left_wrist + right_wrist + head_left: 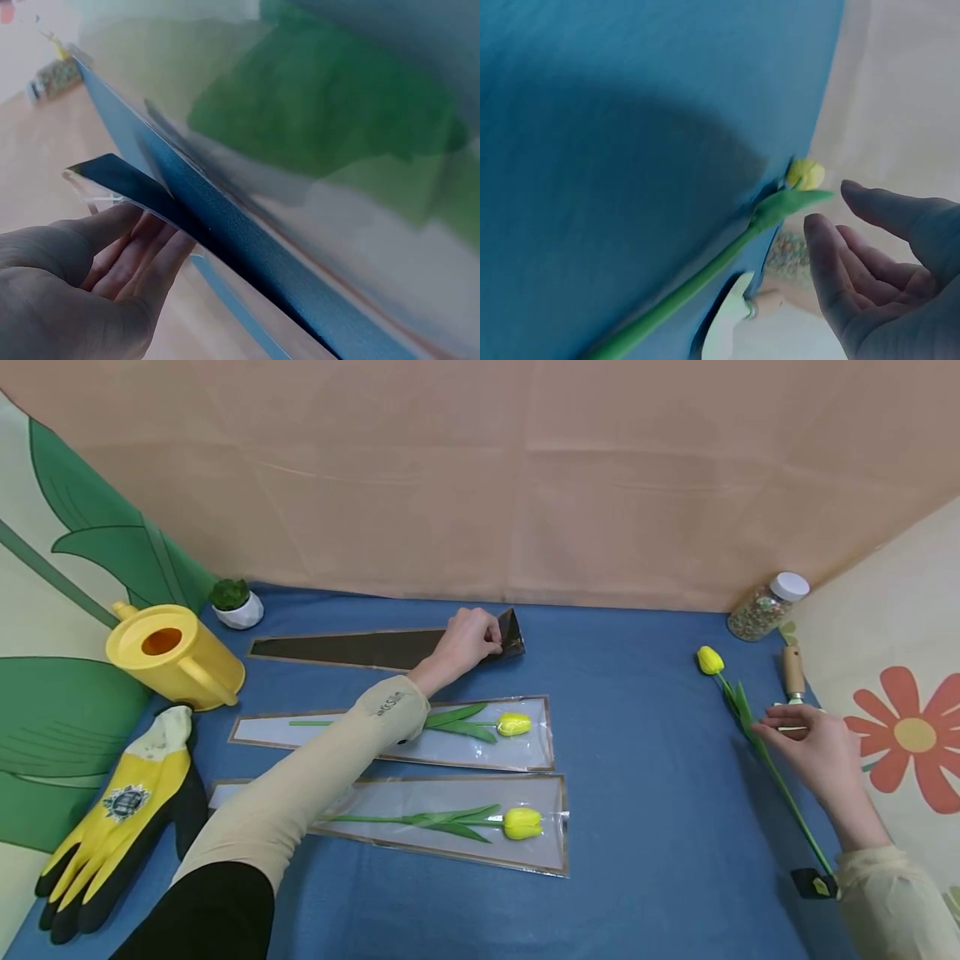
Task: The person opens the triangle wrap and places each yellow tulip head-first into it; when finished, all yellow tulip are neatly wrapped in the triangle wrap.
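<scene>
At the back of the table my left hand (463,642) pinches the raised right end of a long, tapered flower sleeve (337,649), black with a brown border. In the left wrist view the thumb and fingers hold the edge of this dark sleeve (142,184). On the right, my right hand (813,747) hovers beside a single yellow tulip (738,708), its fingers loosely bent with a gap to the thumb. The right wrist view shows nothing between the fingertips, the tulip's leaf (784,208) just beyond them. Two clear-fronted sleeves (540,752) with yellow tulips lie under and in front of my left arm.
On the left are a yellow watering can (198,652), a small potted succulent (238,608) and a yellow-black glove (123,802). At the right stand a white-lidded jar (757,610) and, partly behind my hand, a wooden-handled trowel (792,670). A small black item (813,883) lies by my right sleeve.
</scene>
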The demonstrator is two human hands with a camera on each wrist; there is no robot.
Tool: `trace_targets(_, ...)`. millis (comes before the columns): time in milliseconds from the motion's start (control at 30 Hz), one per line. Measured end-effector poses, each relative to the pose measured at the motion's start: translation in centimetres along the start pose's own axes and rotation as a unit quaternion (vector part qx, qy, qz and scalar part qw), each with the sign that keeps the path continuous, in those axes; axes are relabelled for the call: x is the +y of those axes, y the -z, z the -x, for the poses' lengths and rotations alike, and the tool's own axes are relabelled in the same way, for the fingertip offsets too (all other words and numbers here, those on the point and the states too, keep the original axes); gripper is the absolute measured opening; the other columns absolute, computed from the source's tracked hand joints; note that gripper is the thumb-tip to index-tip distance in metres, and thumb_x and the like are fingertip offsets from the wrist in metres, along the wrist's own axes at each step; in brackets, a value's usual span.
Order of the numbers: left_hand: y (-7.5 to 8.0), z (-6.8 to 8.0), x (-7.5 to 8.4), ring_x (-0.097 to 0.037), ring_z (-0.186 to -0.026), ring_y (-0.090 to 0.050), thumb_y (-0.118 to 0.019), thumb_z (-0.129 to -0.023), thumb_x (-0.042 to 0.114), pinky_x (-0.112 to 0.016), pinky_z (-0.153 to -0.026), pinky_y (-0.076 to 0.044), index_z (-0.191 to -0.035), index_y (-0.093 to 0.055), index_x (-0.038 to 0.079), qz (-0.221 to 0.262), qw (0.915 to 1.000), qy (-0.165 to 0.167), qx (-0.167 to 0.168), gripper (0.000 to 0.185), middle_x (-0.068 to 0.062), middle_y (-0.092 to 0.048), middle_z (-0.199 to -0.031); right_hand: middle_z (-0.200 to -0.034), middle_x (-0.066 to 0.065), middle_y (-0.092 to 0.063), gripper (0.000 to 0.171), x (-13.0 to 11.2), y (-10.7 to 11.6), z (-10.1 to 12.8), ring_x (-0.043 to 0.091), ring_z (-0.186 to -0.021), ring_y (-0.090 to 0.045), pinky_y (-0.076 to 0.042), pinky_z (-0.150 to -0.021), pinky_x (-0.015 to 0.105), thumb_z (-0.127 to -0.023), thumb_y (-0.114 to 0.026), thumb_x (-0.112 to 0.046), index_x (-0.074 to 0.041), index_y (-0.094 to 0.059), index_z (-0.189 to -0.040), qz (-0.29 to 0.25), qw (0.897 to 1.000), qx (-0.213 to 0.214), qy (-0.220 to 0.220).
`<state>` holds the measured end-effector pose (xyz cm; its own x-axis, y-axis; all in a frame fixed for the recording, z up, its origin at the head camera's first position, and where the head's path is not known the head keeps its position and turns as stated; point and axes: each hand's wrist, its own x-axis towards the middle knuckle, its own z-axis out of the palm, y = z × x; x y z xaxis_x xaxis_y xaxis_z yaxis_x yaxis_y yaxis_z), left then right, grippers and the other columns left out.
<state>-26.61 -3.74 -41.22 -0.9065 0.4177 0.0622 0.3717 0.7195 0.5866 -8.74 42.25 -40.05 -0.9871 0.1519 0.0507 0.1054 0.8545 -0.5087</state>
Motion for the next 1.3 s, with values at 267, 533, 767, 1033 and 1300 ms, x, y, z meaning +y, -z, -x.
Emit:
trace_targets(267,0.1,0.1,-0.1,-0.024,-0.088,-0.071,-0.082,-0.096,0.005,-0.041,-0.088,-0.056,-0.092,-0.080,0.003,-0.004,1.0000,0.000,0.003,0.005,-0.010,-0.078,-0.097,-0.102,0.036,-0.070,0.036,1.5,-0.7,0.3,0.053,-0.088,-0.070,-0.050,-0.056,0.023,-0.093,-0.086,-0.011,0.016,-0.068,-0.109,0.061,0.998,-0.016,0.010)
trace_targets(533,-0.2,0.3,-0.3,-0.024,-0.086,-0.070,-0.081,-0.097,0.007,-0.043,-0.089,-0.055,-0.091,-0.079,0.004,-0.010,0.9999,0.003,0.003,0.007,-0.009,-0.078,-0.096,-0.088,0.031,-0.070,0.033,2.1,-1.5,-0.1,0.037,-0.071,-0.067,-0.049,-0.053,0.030,-0.091,-0.086,-0.010,0.017,-0.069,-0.101,0.090,0.995,-0.040,0.025)
trace_targets(767,-0.3,0.4,-0.3,-0.025,-0.086,-0.071,-0.082,-0.096,0.006,-0.043,-0.090,-0.055,-0.090,-0.080,0.004,-0.002,1.0000,-0.001,0.005,0.007,-0.009,-0.078,-0.095,-0.079,0.024,-0.070,0.028,1.9,-1.1,-0.3,0.029,-0.066,-0.062,-0.046,-0.052,0.033,-0.091,-0.086,-0.007,0.016,-0.070,-0.096,0.102,0.993,-0.056,0.028)
trace_targets(1033,-0.1,0.4,-0.2,-0.024,-0.085,-0.071,-0.082,-0.096,0.006,-0.041,-0.087,-0.055,-0.090,-0.080,0.004,-0.008,1.0000,0.001,0.005,0.007,-0.009,-0.077,-0.094,-0.076,0.016,-0.071,0.023,2.0,-0.3,-0.7,0.026,-0.067,-0.061,-0.048,-0.055,0.034,-0.091,-0.085,-0.006,0.014,-0.072,-0.092,0.093,0.990,-0.106,0.019)
trace_targets(1300,0.0,0.3,-0.1,-0.023,-0.082,-0.070,-0.082,-0.097,0.007,-0.038,-0.081,-0.056,-0.089,-0.079,0.005,-0.007,1.0000,0.002,0.000,0.009,-0.008,-0.077,-0.093,-0.079,0.013,-0.074,0.023,1.0,0.1,-1.1,0.016,-0.063,-0.067,-0.052,-0.053,0.025,-0.094,-0.084,-0.006,0.013,-0.072,-0.098,0.022,0.994,-0.101,0.020)
